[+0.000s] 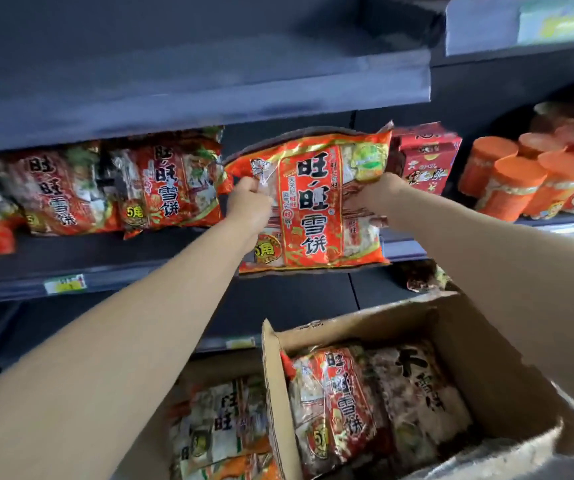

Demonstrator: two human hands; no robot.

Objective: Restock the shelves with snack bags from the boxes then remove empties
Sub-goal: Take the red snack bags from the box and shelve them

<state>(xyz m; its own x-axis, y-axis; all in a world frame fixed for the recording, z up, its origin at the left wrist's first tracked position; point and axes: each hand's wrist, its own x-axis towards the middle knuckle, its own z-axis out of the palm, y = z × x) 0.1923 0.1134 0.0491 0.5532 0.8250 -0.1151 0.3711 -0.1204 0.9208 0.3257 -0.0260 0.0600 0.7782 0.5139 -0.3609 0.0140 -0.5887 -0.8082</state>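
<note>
I hold a red and gold snack bag (313,202) upright at the front of the dark middle shelf (105,268). My left hand (249,202) grips its left edge, and my right hand (379,194) grips its right side. More bags of the same kind (161,185) stand on that shelf to the left. Below, an open cardboard box (452,341) holds more red snack bags (337,407). A second box (188,375) to its left holds paler bags (223,420).
Red cartons (424,157) and several orange-lidded tubs (521,178) fill the shelf to the right. The dark shelf above (209,88) overhangs the bags. Yellow price tags (65,284) sit on the shelf edges. A lower shelf lies behind the boxes.
</note>
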